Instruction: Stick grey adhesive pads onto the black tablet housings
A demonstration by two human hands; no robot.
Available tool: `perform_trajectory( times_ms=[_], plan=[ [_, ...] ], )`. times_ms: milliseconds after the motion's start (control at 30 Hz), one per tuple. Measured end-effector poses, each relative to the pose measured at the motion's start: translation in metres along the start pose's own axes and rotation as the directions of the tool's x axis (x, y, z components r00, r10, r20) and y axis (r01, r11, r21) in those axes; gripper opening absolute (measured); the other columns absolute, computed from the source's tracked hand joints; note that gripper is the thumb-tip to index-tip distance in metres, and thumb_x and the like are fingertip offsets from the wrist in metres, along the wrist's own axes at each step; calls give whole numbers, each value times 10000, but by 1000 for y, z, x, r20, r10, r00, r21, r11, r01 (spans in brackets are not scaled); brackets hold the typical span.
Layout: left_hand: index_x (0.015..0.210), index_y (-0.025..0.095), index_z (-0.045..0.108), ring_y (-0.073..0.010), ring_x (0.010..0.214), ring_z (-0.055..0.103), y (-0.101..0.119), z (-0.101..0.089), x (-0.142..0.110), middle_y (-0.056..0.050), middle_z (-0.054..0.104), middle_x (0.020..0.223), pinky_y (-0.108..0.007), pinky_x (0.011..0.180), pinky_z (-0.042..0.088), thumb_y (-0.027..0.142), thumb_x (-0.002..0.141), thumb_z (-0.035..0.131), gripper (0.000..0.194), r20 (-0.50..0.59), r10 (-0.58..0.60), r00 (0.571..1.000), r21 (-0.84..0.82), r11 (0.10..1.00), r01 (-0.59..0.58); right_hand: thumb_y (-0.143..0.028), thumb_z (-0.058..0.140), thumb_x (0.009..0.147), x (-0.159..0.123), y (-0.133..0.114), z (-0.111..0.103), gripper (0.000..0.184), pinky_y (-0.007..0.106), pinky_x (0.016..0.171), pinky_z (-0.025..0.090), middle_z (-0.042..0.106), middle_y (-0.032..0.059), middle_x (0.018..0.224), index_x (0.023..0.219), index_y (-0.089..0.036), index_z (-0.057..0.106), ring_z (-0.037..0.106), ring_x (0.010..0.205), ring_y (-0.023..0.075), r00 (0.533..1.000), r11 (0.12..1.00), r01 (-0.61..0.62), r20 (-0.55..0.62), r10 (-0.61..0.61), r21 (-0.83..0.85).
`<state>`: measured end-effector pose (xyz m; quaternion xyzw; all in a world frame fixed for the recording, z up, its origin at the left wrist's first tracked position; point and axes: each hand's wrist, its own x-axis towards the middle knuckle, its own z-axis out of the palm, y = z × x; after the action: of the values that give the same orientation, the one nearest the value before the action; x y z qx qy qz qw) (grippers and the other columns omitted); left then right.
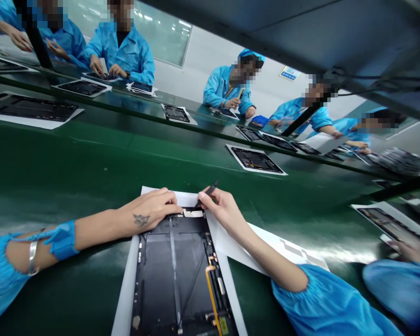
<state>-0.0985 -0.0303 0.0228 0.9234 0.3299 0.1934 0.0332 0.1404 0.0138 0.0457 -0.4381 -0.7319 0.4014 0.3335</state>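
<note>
Pinching black tweezers (207,193) in the right hand (219,210), fingers (205,198) closed narrow around the shaft, tips angled down at a small white strip (192,213) along the top edge of a black tablet panel (157,266). Left hand (150,210) sits just beside it, curled over that same edge, though from this angle I can't tell if it's actually gripping anything or only steadying things. The panel lies flat right below both hands on white paper (124,289), and the right forearm rests across more of that paper. Going by looks, it's a thin, stiff, fairly light slab, but I'd still treat it as fragile: the yellow flex (210,284) and clear strip (173,261) look easy to snag, so I'd take hold by the bare long edges and keep off both. The smooth black face could be slippery for bare fingers, and paper might slide a bit on the green tabletop (56,186). Further out, more panels (255,159) lie on paper sheets in a row, co-workers (122,51) in blue smocks work across the tabletop, and another person's blue sleeve (399,289) comes in at the right beside one more panel (388,224).
</note>
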Motion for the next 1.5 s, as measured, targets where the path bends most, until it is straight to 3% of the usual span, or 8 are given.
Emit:
perform_trajectory(
  times_ms=[133, 367, 600, 900, 1000, 1200, 1333, 1500],
  plan=[
    [1207, 193, 629, -197, 930, 568, 1, -2, 0, -78, 629, 1065, -309, 811, 503, 30, 922, 430, 384, 11, 10, 1000, 21, 1000, -11, -582, 615, 852, -9, -2, 4, 385, 308, 644, 471, 671, 56, 768, 751, -213, 652, 617, 745, 230, 990, 997, 73, -120, -74, -11],
    [1168, 188, 636, -194, 932, 585, 1, -2, -2, -70, 647, 1063, -310, 813, 509, 12, 916, 431, 370, -21, 19, 1000, 12, 1000, -19, -508, 578, 915, -14, 0, 12, 351, 314, 663, 464, 706, 64, 845, 763, -215, 698, 629, 724, 218, 990, 988, 139, 5, -139, -70],
    [1151, 165, 644, -200, 927, 588, 2, -3, -1, -80, 652, 1063, -320, 808, 516, 22, 932, 416, 347, -11, 27, 1000, 6, 1000, -26, -437, 580, 943, -19, -7, 9, 282, 367, 782, 492, 725, 70, 824, 832, -230, 734, 658, 804, 237, 948, 940, 317, 70, -310, -124],
    [1123, 177, 650, -182, 905, 583, -2, 0, 0, -74, 649, 1049, -291, 794, 519, 33, 923, 404, 349, -36, 36, 999, -4, 999, -36, -481, 568, 943, -19, -7, 11, 325, 371, 798, 489, 730, 69, 836, 816, -234, 737, 661, 811, 240, 954, 947, 298, 72, -291, -120],
    [1074, 168, 657, -178, 889, 591, -2, 0, 2, -70, 663, 1033, -277, 776, 514, 29, 923, 412, 320, -53, 60, 997, 1, 998, -60, -522, 583, 918, -17, -8, 5, 359, 364, 773, 488, 726, 68, 824, 776, -225, 726, 660, 794, 243, 967, 967, 245, 94, -239, -71],
    [1208, 167, 611, -218, 983, 597, 4, -4, 2, -92, 672, 1119, -323, 850, 498, 15, 926, 416, 376, -39, 114, 993, 81, 991, -110, -624, 692, 785, -16, 4, -13, 433, 326, 712, 506, 666, 47, 762, 754, -193, 675, 632, 724, 209, 984, 989, -53, -159, 76, 139],
    [1266, 214, 591, -213, 955, 574, 4, -5, 2, -85, 650, 1125, -315, 816, 487, 3, 904, 415, 455, 1, 107, 994, 87, 990, -106, -645, 751, 711, -19, 13, -18, 481, 335, 709, 539, 624, 19, 668, 747, -175, 653, 640, 655, 185, 964, 948, -185, -140, 226, 261],
    [1275, 223, 594, -214, 948, 564, 4, -7, 4, -84, 637, 1117, -309, 808, 473, 8, 925, 388, 460, 18, 114, 993, 108, 987, -115, -639, 769, 697, -21, 14, -17, 496, 315, 665, 544, 626, 13, 633, 743, -158, 657, 622, 592, 155, 958, 927, -230, -100, 270, 298]
  ],
)
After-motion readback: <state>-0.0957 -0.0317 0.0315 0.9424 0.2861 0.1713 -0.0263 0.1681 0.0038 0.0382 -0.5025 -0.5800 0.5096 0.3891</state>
